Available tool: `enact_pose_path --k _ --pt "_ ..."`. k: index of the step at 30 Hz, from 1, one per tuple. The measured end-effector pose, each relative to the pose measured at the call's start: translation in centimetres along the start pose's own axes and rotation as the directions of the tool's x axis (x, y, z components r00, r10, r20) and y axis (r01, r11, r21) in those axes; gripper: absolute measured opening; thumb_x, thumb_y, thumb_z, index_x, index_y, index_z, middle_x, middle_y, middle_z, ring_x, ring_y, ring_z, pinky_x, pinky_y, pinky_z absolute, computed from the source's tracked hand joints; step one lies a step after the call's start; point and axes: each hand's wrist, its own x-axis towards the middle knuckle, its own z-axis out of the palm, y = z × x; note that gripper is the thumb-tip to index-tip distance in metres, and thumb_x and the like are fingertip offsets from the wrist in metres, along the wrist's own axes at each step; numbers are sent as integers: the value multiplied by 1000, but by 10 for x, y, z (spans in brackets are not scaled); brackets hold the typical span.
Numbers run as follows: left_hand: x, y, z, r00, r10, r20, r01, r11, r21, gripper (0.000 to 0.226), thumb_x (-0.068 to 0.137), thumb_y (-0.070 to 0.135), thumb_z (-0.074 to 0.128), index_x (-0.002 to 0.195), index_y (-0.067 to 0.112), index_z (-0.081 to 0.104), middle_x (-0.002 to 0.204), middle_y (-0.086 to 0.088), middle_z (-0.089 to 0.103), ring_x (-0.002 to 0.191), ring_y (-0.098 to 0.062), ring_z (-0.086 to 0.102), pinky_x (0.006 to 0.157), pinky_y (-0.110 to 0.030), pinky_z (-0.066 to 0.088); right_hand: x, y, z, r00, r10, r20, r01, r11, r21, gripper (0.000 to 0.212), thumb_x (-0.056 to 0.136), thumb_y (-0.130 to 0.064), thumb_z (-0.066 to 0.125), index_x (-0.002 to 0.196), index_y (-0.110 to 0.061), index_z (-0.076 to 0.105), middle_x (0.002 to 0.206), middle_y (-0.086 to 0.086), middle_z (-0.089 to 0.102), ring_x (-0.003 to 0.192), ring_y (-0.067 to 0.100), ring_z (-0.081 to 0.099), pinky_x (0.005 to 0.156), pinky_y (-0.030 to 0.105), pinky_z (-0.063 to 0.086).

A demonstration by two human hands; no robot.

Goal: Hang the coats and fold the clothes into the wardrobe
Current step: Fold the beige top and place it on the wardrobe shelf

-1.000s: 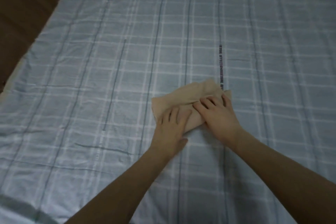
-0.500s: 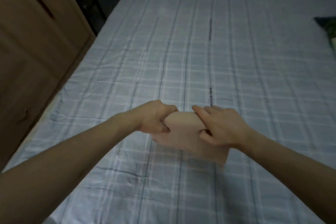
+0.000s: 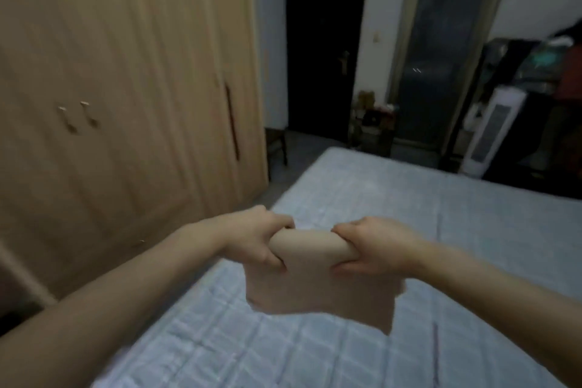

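A folded beige garment (image 3: pixel 315 280) hangs in the air above the bed (image 3: pixel 472 230), held by its top fold. My left hand (image 3: pixel 256 238) grips its left end and my right hand (image 3: pixel 374 247) grips its right end; both are closed on the cloth. The garment's lower edge hangs loose below my hands. The light wooden wardrobe (image 3: pixel 126 88) stands to the left with its doors closed and small handles (image 3: pixel 77 116) on them.
The bed carries a pale blue checked sheet. A narrow strip of floor (image 3: pixel 277 186) runs between wardrobe and bed. Beyond the bed are a dark doorway (image 3: pixel 324 41), a glass door (image 3: pixel 441 50), a white tower appliance (image 3: pixel 491 132) and dark cluttered furniture (image 3: pixel 541 88).
Both hands gripped the garment and lifted it off the sheet, where it lay pressed flat a second ago. My view has swung up and left, bringing the wardrobe and doors into sight.
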Motion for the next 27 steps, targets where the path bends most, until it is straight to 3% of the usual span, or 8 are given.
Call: enact_pose_path --k 3,7,11,13,15,20,27 --pt "-85 -39 -33 993 -114 -35 115 993 15 43 71 53 72 104 28 62 97 8 69 92 -13 62 81 -35 52 63 -59 -46 990 -139 -19 138 990 -14 47 81 -70 53 104 -30 51 103 -2 64 95 21 59 75 37 47" --pt "-224 -94 -52 945 -309 -112 314 949 33 38 74 49 72 103 25 64 95 5 69 90 -15 62 78 -34 51 146 -171 -91 931 -356 -80 354 934 -34 43 80 -72 51 92 -30 46 98 -4 64 92 20 60 73 37 48" --pt "-374 -140 -45 845 -518 -134 516 855 -50 36 75 45 72 104 26 63 96 7 68 89 -11 60 76 -29 48 219 -306 -115 830 -550 -92 545 835 -72 47 80 -73 48 99 -30 48 99 -4 63 92 20 60 71 37 48" --pt "-445 -157 -37 782 -606 -144 601 795 -82 35 73 48 71 101 29 62 91 10 67 87 -8 58 77 -32 50 247 -374 -124 774 -627 -87 622 779 -74 46 80 -73 49 96 -31 47 96 -5 62 90 19 60 69 36 47" --pt "-511 -169 -29 718 -682 -138 674 731 -106 34 73 50 69 101 32 61 91 13 66 87 -7 57 78 -37 51 268 -440 -133 720 -689 -82 688 724 -43 40 80 -71 51 91 -33 44 90 -9 57 85 15 57 69 35 48" --pt "-637 -190 -15 586 -806 -88 792 592 -146 33 78 49 68 107 36 60 98 15 62 90 -6 54 79 -32 49 306 -578 -147 588 -803 -94 809 587 36 39 81 -65 57 98 -30 53 93 -7 61 82 12 56 71 34 48" --pt "-732 -229 4 441 -891 -102 867 453 -207 39 79 51 68 113 37 57 102 17 57 97 -8 48 79 -30 44 361 -684 -159 470 -878 -90 883 469 34 36 79 -70 55 93 -38 48 90 -13 56 83 9 54 68 36 49"
